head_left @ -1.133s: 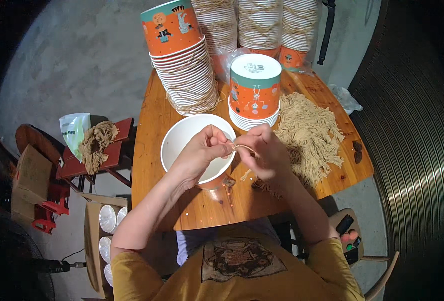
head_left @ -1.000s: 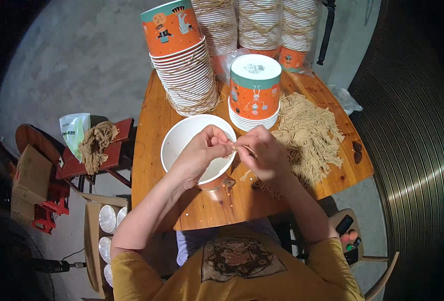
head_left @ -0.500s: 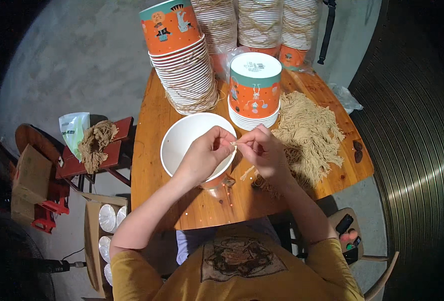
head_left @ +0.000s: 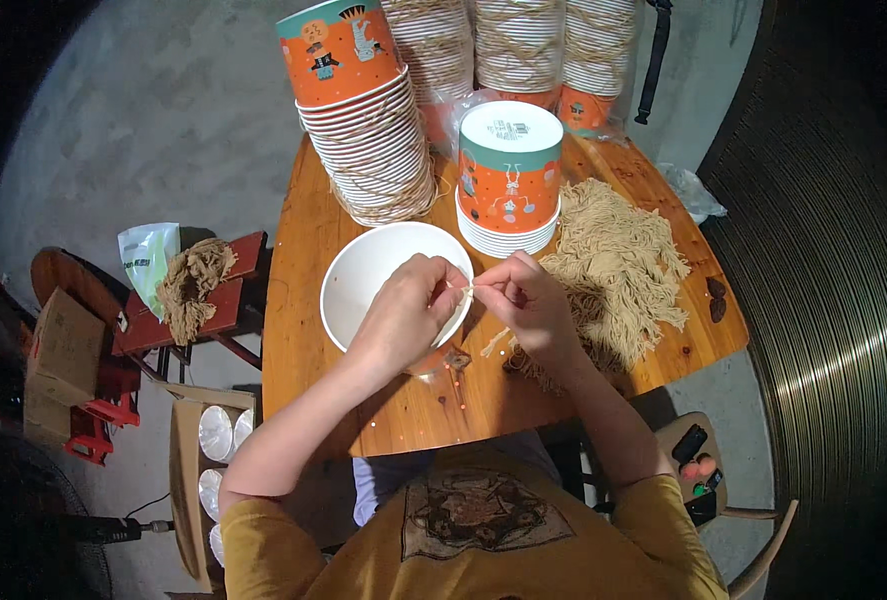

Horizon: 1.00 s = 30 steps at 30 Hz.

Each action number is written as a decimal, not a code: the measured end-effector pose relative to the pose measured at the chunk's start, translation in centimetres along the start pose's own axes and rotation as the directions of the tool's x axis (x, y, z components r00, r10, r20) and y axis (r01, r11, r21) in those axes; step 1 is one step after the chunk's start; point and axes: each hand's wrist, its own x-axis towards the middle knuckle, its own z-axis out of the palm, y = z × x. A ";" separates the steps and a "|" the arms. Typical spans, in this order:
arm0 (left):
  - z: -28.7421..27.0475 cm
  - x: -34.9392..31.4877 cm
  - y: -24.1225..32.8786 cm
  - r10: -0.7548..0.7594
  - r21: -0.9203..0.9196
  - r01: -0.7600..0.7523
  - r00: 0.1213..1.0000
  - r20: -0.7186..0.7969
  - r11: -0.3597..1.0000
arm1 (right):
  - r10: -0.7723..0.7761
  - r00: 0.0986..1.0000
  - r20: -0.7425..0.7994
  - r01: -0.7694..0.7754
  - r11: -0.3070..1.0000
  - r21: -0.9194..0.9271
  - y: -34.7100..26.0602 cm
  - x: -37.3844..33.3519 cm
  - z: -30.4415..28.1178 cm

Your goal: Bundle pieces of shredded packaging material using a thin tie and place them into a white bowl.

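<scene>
Close together over the near right rim of a white-lined paper bucket [head_left: 358, 275], my left hand [head_left: 410, 305] and my right hand [head_left: 528, 305] both pinch a thin tan string [head_left: 471, 288]. A short stretch of it shows between the fingertips. The bucket sits with its mouth up, and my left hand covers part of its rim. Below my right hand a loose string end hangs near the table. Beside that hand lies a big heap of tan string [head_left: 618, 270].
A tall leaning stack of orange paper buckets [head_left: 368, 150] and a shorter upside-down stack [head_left: 511, 190] stand behind on the wooden table [head_left: 298, 320]. Bagged stacks [head_left: 518, 50] fill the back. On the left, a red stool [head_left: 228, 315] bears more string; a carton [head_left: 188, 480] holds white cups.
My fingers have shifted slightly on the string, and the bucket's mouth has moved up a touch. Otherwise the scene looks the same.
</scene>
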 end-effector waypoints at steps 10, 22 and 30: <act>0.4 0.0 0.6 0.221 0.233 -0.173 0.955 -0.197 0.957 | -0.030 0.999 -0.023 0.030 0.999 -0.034 0.0 0.0 0.0; 0.3 0.3 1.1 0.227 0.091 -0.213 0.954 -0.197 0.973 | 0.088 0.995 -0.047 -0.083 0.991 0.109 -0.5 -0.3 -0.2; 0.3 0.1 1.8 0.171 -0.019 -0.178 0.966 -0.195 0.984 | 0.287 0.956 0.051 -0.285 0.880 0.381 -1.5 0.2 -0.5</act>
